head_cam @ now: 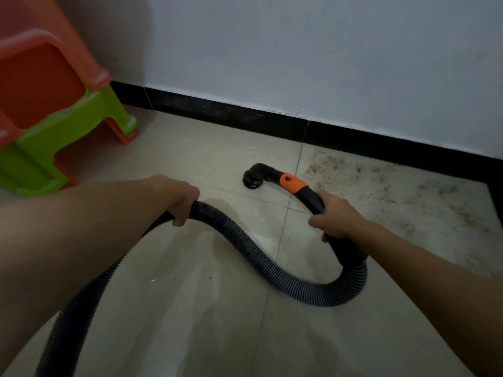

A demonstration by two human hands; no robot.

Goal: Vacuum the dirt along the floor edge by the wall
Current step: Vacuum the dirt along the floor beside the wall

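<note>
Both hands hold: left hand grips the ribbed hose, right hand the black handle; nozzle on the floor, dirt at its 3 o'clock beside the skirting

The hose is black, ribbed with fine grey rings, and its nozzle is plain black behind an orange collar. Beige floor tiles carry brown speckled dirt beside black skirting — the wall is pale grey-white, the stools orange and lime green.
</note>
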